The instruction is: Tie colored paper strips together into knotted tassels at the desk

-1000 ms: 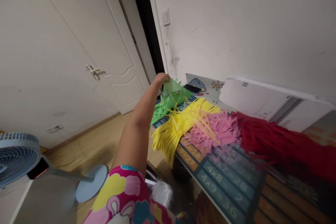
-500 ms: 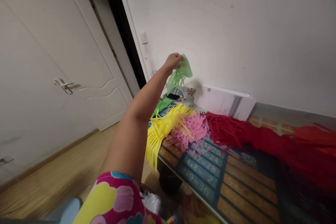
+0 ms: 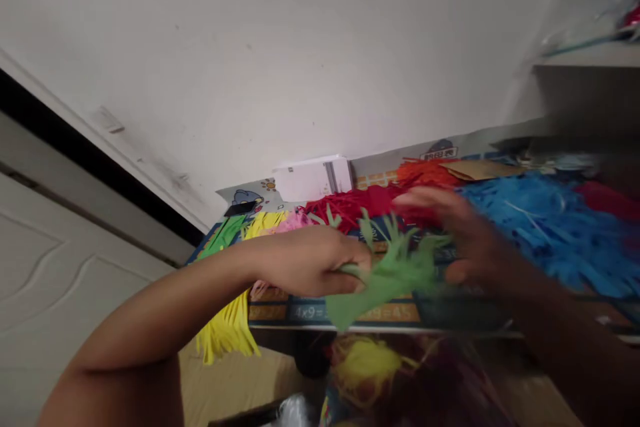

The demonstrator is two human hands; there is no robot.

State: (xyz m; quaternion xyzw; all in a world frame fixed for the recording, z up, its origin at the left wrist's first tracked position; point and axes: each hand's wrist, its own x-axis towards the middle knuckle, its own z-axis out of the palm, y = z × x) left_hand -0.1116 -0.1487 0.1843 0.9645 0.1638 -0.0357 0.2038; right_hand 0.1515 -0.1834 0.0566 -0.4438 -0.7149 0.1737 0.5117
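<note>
My left hand is closed on a piece of light green fringed paper, held over the front of the table. Its cut strips fan out to the right and upward. Just beyond the strips my right hand is raised with fingers apart, blurred by motion and holding nothing that I can see. Behind the hands lie yellow fringed paper hanging over the table edge, a pink fringed piece, a dark red fringed heap and a darker green piece.
Blue fringed paper covers the table's right part, near an orange-red heap. A white box leans at the wall, with a black phone-like object to its left. Below the table edge is a yellow bundle.
My left hand has brought the light green fringed paper from the far left corner to the front of the table. My right hand has come into view, and the camera has turned right.
</note>
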